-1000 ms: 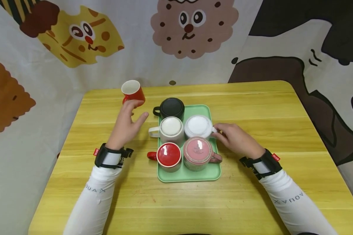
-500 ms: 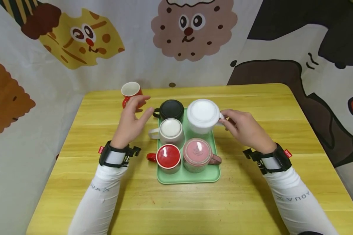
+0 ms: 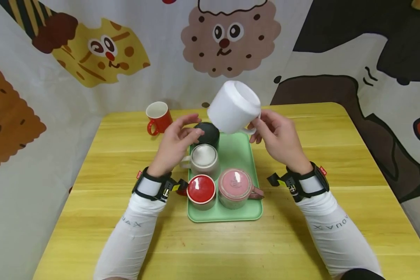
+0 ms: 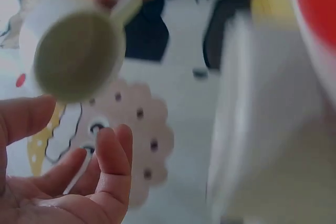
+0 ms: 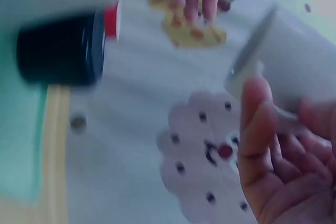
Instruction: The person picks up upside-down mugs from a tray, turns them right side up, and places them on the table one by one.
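My right hand [image 3: 278, 136] pinches the handle of a white mug [image 3: 232, 107], raised above the far part of the green tray [image 3: 236, 149]. The mug is tilted, its base up and to the right; the left wrist view looks into its hollow inside [image 4: 79, 56]. Fingers spread and holding nothing, my left hand [image 3: 176, 146] hovers left of the mug, overlapping the black mug [image 3: 208, 134] in the head view. Upside down on the tray stand that black mug, a cream mug [image 3: 204, 159], a red-bottomed mug [image 3: 202, 189] and a pink mug [image 3: 235, 186].
An upright red mug [image 3: 162, 120] with a white inside stands on the wooden table [image 3: 126, 144] near its far left corner. Behind the table hangs a printed cloth [image 3: 175, 85].
My right hand has lifted the white mug off the tray, carried it away from me and tipped it over sideways. My left hand has moved right, from beside the red mug toward the white mug.
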A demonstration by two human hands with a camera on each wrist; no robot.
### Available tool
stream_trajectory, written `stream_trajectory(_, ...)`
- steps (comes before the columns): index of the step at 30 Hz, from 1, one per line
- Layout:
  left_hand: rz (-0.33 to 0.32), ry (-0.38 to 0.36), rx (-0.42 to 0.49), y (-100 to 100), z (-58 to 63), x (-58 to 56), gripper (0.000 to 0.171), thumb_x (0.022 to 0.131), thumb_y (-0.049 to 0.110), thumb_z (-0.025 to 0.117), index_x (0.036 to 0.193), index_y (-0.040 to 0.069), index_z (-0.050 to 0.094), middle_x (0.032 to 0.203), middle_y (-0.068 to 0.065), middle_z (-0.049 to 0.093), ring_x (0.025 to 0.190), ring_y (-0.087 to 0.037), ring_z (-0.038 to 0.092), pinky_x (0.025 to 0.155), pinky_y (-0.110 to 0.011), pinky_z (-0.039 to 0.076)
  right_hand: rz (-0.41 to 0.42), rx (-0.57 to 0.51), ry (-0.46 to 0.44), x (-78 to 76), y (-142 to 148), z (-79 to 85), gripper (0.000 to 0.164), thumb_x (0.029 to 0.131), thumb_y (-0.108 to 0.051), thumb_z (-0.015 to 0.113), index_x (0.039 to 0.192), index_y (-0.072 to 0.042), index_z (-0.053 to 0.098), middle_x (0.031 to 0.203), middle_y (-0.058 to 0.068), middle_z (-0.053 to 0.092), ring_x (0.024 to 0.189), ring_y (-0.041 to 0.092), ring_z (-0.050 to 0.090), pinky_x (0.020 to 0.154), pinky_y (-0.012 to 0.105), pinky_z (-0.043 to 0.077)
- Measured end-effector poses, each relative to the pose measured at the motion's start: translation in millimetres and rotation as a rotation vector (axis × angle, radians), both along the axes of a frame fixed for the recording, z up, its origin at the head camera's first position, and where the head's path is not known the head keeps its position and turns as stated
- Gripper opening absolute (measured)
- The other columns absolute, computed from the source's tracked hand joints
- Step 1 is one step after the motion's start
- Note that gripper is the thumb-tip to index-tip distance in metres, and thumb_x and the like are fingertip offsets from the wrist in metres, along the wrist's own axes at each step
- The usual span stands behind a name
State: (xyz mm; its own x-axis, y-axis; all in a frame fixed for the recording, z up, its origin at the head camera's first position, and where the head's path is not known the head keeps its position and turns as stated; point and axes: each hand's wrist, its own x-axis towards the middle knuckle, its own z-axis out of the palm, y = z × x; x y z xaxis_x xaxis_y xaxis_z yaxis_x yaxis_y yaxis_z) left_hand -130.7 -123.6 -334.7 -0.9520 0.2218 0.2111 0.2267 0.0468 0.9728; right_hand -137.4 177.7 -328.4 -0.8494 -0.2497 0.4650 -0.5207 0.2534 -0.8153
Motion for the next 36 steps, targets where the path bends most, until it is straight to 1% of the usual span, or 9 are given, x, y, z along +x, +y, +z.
stream_trajectory(5, -0.114, -0.101, 0.115, 24.3, 2.2, 9.3, 0.049, 0.107, 0.005, 0.061, 0.154, -0.003, 0.046, 0.142, -0.019, 0.059, 0.113, -0.03, 0.069, 0.09, -0.033, 0.058, 0.093, -0.247, -0.188, 4.1, -20.3, -1.9, 0.029, 0.112, -0.019, 0.056, 0.129, 0.002, 0.066, 0.098, 0.019, 0.068, 0.068, 0.029, 0.069, 0.062, 0.031, 0.059)
stream_trajectory(10, -0.165, -0.111, 0.16, 47.0, 1.9, 17.8, 0.037, 0.109, 0.006, 0.059, 0.144, -0.004, 0.054, 0.134, -0.017, 0.064, 0.11, -0.032, 0.068, 0.087, -0.032, 0.056, 0.164, -0.384, -0.319, 9.4, -34.4, -3.9, 0.029, 0.112, -0.023, 0.056, 0.122, 0.003, 0.065, 0.095, 0.016, 0.066, 0.07, 0.024, 0.068, 0.064, 0.03, 0.059)
stream_trajectory(13, -0.154, -0.109, 0.195, 57.9, 0.3, 20.1, 0.031, 0.108, 0.004, 0.058, 0.137, -0.008, 0.058, 0.12, -0.016, 0.068, 0.102, -0.026, 0.069, 0.082, -0.029, 0.056, 0.186, -0.425, -0.382, 11.4, -38.3, -4.9, 0.03, 0.113, -0.024, 0.055, 0.121, 0.003, 0.064, 0.097, 0.015, 0.066, 0.073, 0.022, 0.069, 0.066, 0.028, 0.059)
stream_trajectory(16, -0.116, -0.097, 0.202, 64.1, -2.1, 19.1, 0.027, 0.108, 0.003, 0.059, 0.13, -0.012, 0.061, 0.107, -0.015, 0.069, 0.091, -0.018, 0.068, 0.077, -0.027, 0.055, 0.202, -0.47, -0.443, 12.7, -40.3, -5.4, 0.032, 0.112, -0.026, 0.056, 0.124, 0.003, 0.062, 0.101, 0.014, 0.065, 0.077, 0.022, 0.069, 0.068, 0.027, 0.058)
stream_trajectory(19, -0.075, -0.086, 0.204, 66.0, -3.4, 18.2, 0.022, 0.107, 0.003, 0.061, 0.123, -0.011, 0.064, 0.097, -0.011, 0.069, 0.084, -0.016, 0.065, 0.073, -0.025, 0.053, 0.213, -0.499, -0.492, 12.8, -43.6, -6.4, 0.031, 0.112, -0.024, 0.056, 0.125, 0.004, 0.061, 0.101, 0.013, 0.064, 0.078, 0.021, 0.068, 0.069, 0.026, 0.057)
stream_trajectory(22, -0.071, -0.08, 0.22, 66.5, -3.2, 18.8, 0.016, 0.106, 0.003, 0.062, 0.117, -0.01, 0.065, 0.091, -0.008, 0.066, 0.08, -0.016, 0.062, 0.071, -0.025, 0.052, 0.21, -0.5, -0.515, 12.0, -47.2, -7.2, 0.03, 0.112, -0.022, 0.056, 0.127, 0.004, 0.061, 0.1, 0.013, 0.063, 0.079, 0.02, 0.065, 0.07, 0.025, 0.056)
stream_trajectory(27, -0.126, -0.053, 0.236, 65.1, -2.3, 19.3, 0.011, 0.108, 0.001, 0.059, 0.11, -0.008, 0.065, 0.088, -0.008, 0.066, 0.077, -0.018, 0.061, 0.068, -0.025, 0.052, 0.213, -0.454, -0.507, 10.4, -49.0, -5.9, 0.031, 0.112, -0.021, 0.057, 0.13, 0.004, 0.062, 0.101, 0.014, 0.062, 0.079, 0.02, 0.061, 0.069, 0.025, 0.054)
stream_trajectory(31, -0.132, -0.021, 0.256, 61.5, 2.8, 19.7, 0.013, 0.109, 0.0, 0.055, 0.108, -0.009, 0.064, 0.088, -0.01, 0.066, 0.075, -0.017, 0.06, 0.067, -0.024, 0.051, 0.222, -0.338, -0.485, 9.7, -47.0, -2.4, 0.032, 0.112, -0.02, 0.057, 0.132, 0.002, 0.064, 0.104, 0.017, 0.065, 0.08, 0.025, 0.064, 0.067, 0.027, 0.054)
stream_trajectory(36, -0.088, -0.022, 0.316, 54.0, 13.3, 17.9, 0.017, 0.111, 0.002, 0.052, 0.11, -0.011, 0.063, 0.09, -0.008, 0.066, 0.075, -0.015, 0.059, 0.067, -0.022, 0.051, 0.221, -0.151, -0.462, 8.5, -40.0, 0.7, 0.039, 0.111, -0.02, 0.059, 0.148, -0.006, 0.06, 0.12, 0.016, 0.068, 0.086, 0.03, 0.07, 0.069, 0.03, 0.058)
